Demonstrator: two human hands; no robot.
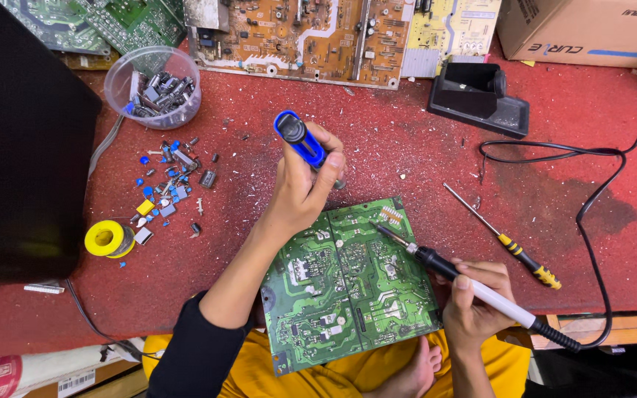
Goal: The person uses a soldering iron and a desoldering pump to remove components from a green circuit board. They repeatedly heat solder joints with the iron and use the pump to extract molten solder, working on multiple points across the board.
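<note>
A green circuit board point(348, 284) lies solder side up at the near edge of the red worktable point(422, 147), partly over my lap. My left hand point(300, 188) grips a blue desoldering pump point(300, 138), held upright just beyond the board's far left corner. My right hand point(477, 306) holds a white and black soldering iron point(473, 284) like a pen. Its tip point(375, 225) rests on the board's upper right area. The iron's black cable point(591, 221) loops away to the right.
A clear plastic cup point(155, 87) of small parts stands at the back left, loose components point(167, 188) and a yellow solder reel point(108, 238) nearer. A screwdriver point(506, 243), black iron stand point(479, 96), brown boards point(304, 37) and cardboard box point(584, 29) lie around.
</note>
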